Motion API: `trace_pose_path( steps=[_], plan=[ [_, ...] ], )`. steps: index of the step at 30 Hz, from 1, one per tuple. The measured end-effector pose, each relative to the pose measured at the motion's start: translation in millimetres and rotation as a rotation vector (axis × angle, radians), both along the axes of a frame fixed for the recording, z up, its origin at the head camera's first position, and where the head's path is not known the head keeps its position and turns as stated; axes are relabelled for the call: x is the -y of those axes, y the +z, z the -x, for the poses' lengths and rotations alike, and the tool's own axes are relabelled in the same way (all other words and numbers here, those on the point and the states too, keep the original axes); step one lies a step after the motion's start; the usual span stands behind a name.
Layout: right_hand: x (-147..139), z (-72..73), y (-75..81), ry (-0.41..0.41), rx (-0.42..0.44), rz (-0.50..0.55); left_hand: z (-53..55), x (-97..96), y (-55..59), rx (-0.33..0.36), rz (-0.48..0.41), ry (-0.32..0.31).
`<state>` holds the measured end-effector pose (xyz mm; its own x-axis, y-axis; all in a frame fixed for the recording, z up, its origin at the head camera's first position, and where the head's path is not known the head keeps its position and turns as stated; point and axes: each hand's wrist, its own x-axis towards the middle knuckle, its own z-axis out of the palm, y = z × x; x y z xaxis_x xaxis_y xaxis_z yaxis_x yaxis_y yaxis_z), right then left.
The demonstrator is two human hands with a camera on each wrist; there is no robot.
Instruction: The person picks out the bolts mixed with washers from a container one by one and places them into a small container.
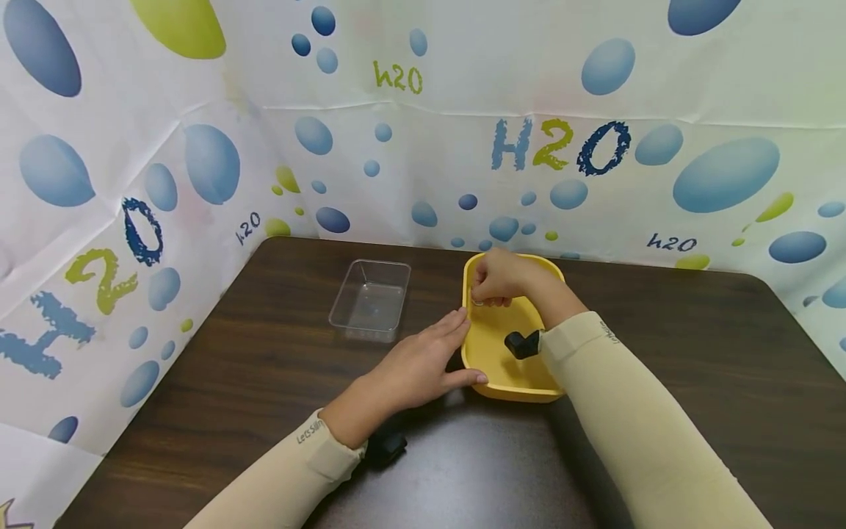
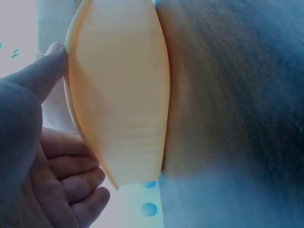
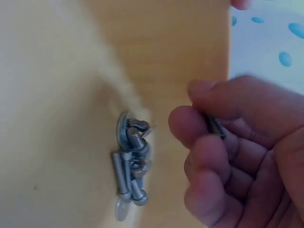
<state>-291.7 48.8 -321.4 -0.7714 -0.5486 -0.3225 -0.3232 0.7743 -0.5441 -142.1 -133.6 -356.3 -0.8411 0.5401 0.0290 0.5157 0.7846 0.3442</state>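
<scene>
A yellow tray [image 1: 499,353] stands on the table. Against its left rim lie the extended fingers of my left hand [image 1: 423,364], and the thumb touches the rim at the near left corner. The left wrist view shows the same tray [image 2: 118,95] from the side. Inside the tray, near its far left part, my right hand [image 3: 237,147] pinches a small threaded screw [image 3: 217,127], mostly hidden by the fingers. Beside that hand, a pile of metal bolts, nuts and washers [image 3: 130,164] lies on the tray floor.
A clear plastic container [image 1: 370,297] sits on the dark wooden table [image 1: 264,353], left of the tray. Behind the table hangs a white curtain [image 1: 449,81] with blue drops. A black wrist camera [image 1: 522,344] projects from the right sleeve over the tray.
</scene>
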Motion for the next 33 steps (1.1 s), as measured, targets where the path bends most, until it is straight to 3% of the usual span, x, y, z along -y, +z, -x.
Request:
trace_pose_path(
  steps=[4,10,17,22,27,33],
  plan=[
    [-2.1,-1.2,8.6,-0.005,-0.005,0.022,0.6,1.3,-1.6,-0.015,-0.002,-0.010],
    [-8.1,-2.8,24.9,-0.033,-0.089,0.035,2.5,1.8,0.7,0.009,-0.007,-0.008],
    [-2.7,-8.1,32.1,0.002,-0.164,0.044,4.4,10.3,4.4,0.024,-0.053,0.005],
    [6.8,-12.6,36.8,0.032,-0.234,0.033,9.8,25.9,12.2,-0.011,-0.078,0.072],
    [17.2,-17.6,40.3,0.048,-0.292,0.063,19.8,52.9,18.1,-0.090,-0.087,0.148],
    [35.5,-23.5,39.8,0.062,-0.350,0.131,25.6,93.4,27.0,-0.055,-0.115,0.261]
  ],
)
